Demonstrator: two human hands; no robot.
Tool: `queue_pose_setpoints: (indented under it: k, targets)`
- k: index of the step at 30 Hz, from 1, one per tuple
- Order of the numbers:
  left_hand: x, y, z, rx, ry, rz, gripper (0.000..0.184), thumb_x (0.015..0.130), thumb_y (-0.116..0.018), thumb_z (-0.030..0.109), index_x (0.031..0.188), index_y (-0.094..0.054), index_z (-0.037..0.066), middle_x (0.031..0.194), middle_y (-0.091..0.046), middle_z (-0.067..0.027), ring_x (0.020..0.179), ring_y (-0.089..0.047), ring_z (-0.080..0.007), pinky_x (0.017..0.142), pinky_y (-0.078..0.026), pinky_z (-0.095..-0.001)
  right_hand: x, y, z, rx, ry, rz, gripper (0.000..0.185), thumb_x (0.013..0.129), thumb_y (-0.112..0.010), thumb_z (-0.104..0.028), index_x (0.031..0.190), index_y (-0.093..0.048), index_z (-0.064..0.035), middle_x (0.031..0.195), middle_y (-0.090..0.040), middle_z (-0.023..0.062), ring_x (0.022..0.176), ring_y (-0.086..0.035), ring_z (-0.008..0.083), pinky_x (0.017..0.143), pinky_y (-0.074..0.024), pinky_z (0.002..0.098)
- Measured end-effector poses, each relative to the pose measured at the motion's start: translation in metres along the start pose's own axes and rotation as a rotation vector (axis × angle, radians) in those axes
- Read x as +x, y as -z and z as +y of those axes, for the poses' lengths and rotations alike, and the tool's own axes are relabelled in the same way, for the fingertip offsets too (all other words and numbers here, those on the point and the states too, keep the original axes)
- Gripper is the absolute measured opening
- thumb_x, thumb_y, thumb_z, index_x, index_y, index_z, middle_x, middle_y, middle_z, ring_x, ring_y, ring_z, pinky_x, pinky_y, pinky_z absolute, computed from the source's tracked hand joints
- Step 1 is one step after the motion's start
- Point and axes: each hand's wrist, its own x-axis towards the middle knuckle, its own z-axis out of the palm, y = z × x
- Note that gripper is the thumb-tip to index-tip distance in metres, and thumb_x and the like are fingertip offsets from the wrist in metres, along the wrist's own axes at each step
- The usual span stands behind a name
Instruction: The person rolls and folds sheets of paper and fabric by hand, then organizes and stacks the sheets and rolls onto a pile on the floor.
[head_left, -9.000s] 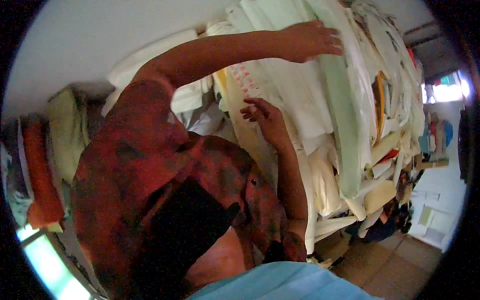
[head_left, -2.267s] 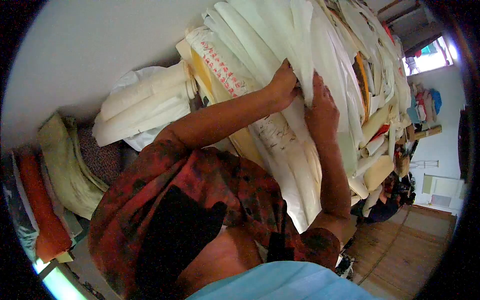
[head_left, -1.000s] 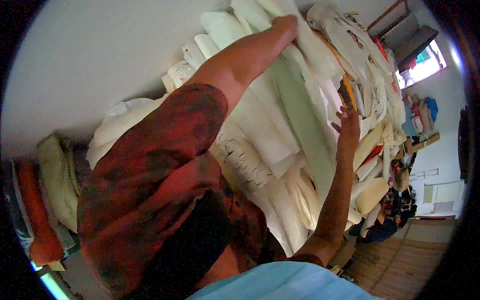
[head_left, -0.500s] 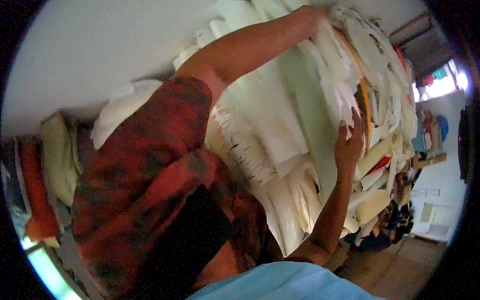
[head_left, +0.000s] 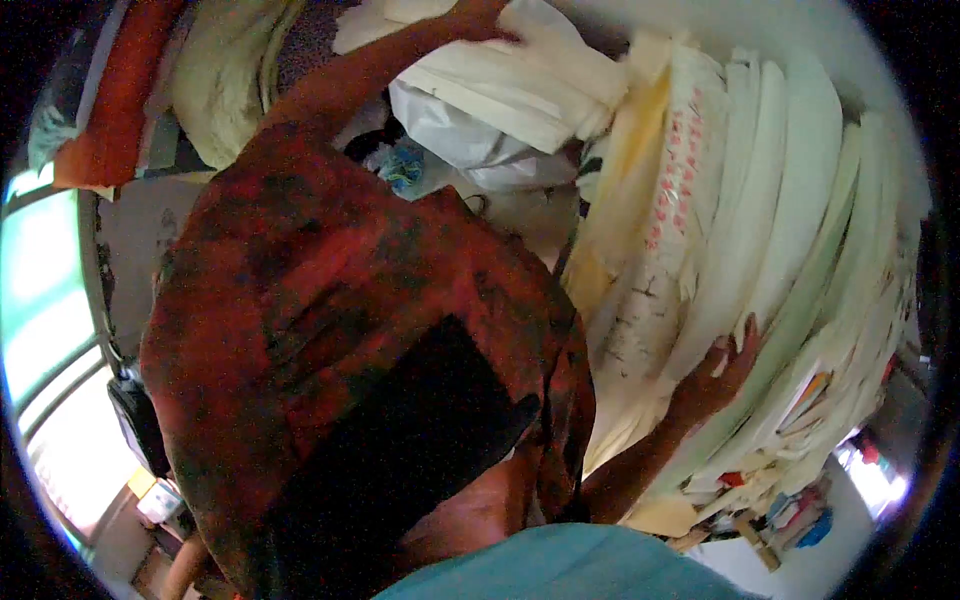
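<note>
My left hand (head_left: 482,22) is at the top edge, over a stack of cream, paper-like sheets (head_left: 505,90). Its visible fingers stretch to the right with nothing gripped; part of the hand is cut off by the frame. A white plastic bag (head_left: 460,135) lies beneath that stack. On the right, my right hand (head_left: 728,368) has its fingers apart against tall, stacked pale sheets or rolls (head_left: 790,190). Near it stands a pale roll with red writing (head_left: 672,180). Whether these are paper or cloth I cannot tell.
Red-orange (head_left: 125,100) and olive (head_left: 222,80) fabric pieces hang at the upper left. A bright window (head_left: 45,270) is on the left. A blue tangled bundle (head_left: 402,168) sits below the bag. Colourful items (head_left: 800,515) lie at the lower right.
My view has swung left, so the pale stack appears further right. My left hand has left the top of that stack for the cream sheets. My right hand remains by the stack.
</note>
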Motion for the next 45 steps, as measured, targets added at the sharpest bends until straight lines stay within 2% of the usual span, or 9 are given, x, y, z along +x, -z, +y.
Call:
queue_pose_setpoints:
  k: [2, 7, 12, 22, 27, 29, 31, 35, 45]
  targets:
    - [-0.033, 0.003, 0.079, -0.055, -0.027, -0.293, 0.1, 0.07, -0.07, 0.063, 0.147, -0.026, 0.019, 0.15, -0.029, -0.0161, 0.138, -0.025, -0.0385, 0.104, -0.028, -0.0634, 0.02, 0.024, 0.039, 0.011, -0.019, -0.107, 0.04, 0.096, -0.049, -0.024, 0.13, -0.051, -0.0039, 0.13, -0.053, 0.0141, 0.117, -0.052, 0.03, 0.096, -0.0446, 0.0404]
    - [-0.065, 0.033, 0.116, -0.236, 0.156, 0.262, 0.083, 0.078, -0.072, 0.043, 0.144, -0.032, 0.014, 0.149, -0.031, -0.0165, 0.137, -0.028, -0.0386, 0.107, -0.03, -0.0522, 0.064, -0.034, -0.01, 0.098, 0.29, -0.327, 0.042, 0.093, -0.053, -0.02, 0.132, -0.05, -0.0055, 0.131, -0.053, 0.0151, 0.122, -0.049, 0.031, 0.103, -0.038, 0.0416]
    - [-0.092, 0.073, 0.206, -1.499, 1.429, 0.289, 0.06, 0.08, -0.07, 0.014, 0.131, -0.043, 0.002, 0.115, -0.057, -0.0178, 0.106, -0.054, -0.0335, 0.093, -0.044, -0.044, 0.146, -0.115, -0.036, 0.027, 0.518, -0.553, 0.052, 0.092, -0.057, -0.029, 0.135, -0.043, -0.0026, 0.139, -0.045, 0.0183, 0.129, -0.042, 0.035, 0.109, -0.0301, 0.0434]
    - [-0.086, 0.084, 0.231, -1.828, 1.423, 0.113, 0.066, 0.082, -0.057, -0.006, 0.142, -0.034, 0.009, 0.129, -0.054, -0.018, 0.116, -0.055, -0.0304, 0.104, -0.041, -0.0387, 0.248, -0.339, -0.017, -0.027, 0.366, -0.816, 0.083, 0.085, -0.06, -0.053, 0.142, -0.033, 0.0007, 0.137, -0.045, 0.0261, 0.128, -0.044, 0.0379, 0.107, -0.0343, 0.0426]
    - [-0.091, 0.036, 0.236, -2.083, 1.179, 0.198, 0.069, 0.084, -0.062, -0.002, 0.144, -0.031, 0.012, 0.137, -0.049, -0.0155, 0.126, -0.048, -0.027, 0.11, -0.035, -0.0375, 0.22, -0.297, -0.063, -0.115, 0.489, -1.058, 0.088, 0.074, -0.071, -0.05, 0.14, -0.037, -0.0032, 0.132, -0.051, 0.0223, 0.121, -0.051, 0.0363, 0.102, -0.039, 0.0408]
    - [-0.072, 0.032, 0.242, -2.524, 1.241, 0.51, 0.064, 0.082, -0.074, 0.03, 0.131, -0.044, 0.002, 0.132, -0.05, -0.0155, 0.118, -0.051, -0.0324, 0.104, -0.043, -0.0436, 0.212, -0.283, -0.07, -0.196, 0.594, -1.015, 0.085, 0.068, -0.076, -0.041, 0.137, -0.042, -0.0047, 0.13, -0.054, 0.0182, 0.118, -0.054, 0.034, 0.098, -0.0417, 0.0403]
    - [-0.085, 0.034, 0.252, -2.131, 0.919, 0.473, 0.064, 0.084, -0.071, 0.026, 0.136, -0.04, 0.006, 0.137, -0.048, -0.014, 0.125, -0.046, -0.028, 0.109, -0.035, -0.0406, 0.218, -0.295, -0.064, -0.174, 0.545, -1.048, 0.083, 0.069, -0.077, -0.037, 0.137, -0.042, -0.0052, 0.13, -0.054, 0.0197, 0.118, -0.054, 0.0362, 0.1, -0.0415, 0.0414]
    - [-0.072, 0.011, 0.246, -2.57, 1.348, 0.478, 0.062, 0.086, -0.067, 0.033, 0.136, -0.041, 0.006, 0.137, -0.048, -0.0135, 0.126, -0.047, -0.0272, 0.11, -0.034, -0.042, 0.235, -0.307, -0.052, -0.102, 0.556, -1.144, 0.078, 0.071, -0.075, -0.03, 0.137, -0.042, -0.0043, 0.13, -0.054, 0.0199, 0.117, -0.054, 0.0358, 0.1, -0.041, 0.0409]
    - [-0.101, 0.049, 0.28, -2.529, 1.096, 0.525, 0.064, 0.084, -0.068, 0.027, 0.133, -0.039, -0.002, 0.127, -0.053, -0.0178, 0.115, -0.055, -0.0325, 0.101, -0.044, -0.0465, 0.167, -0.196, -0.085, 0.143, 0.389, -1.343, 0.073, 0.073, -0.069, -0.023, 0.137, -0.042, -0.0006, 0.125, -0.056, 0.0174, 0.115, -0.053, 0.0274, 0.101, -0.0379, 0.0348]
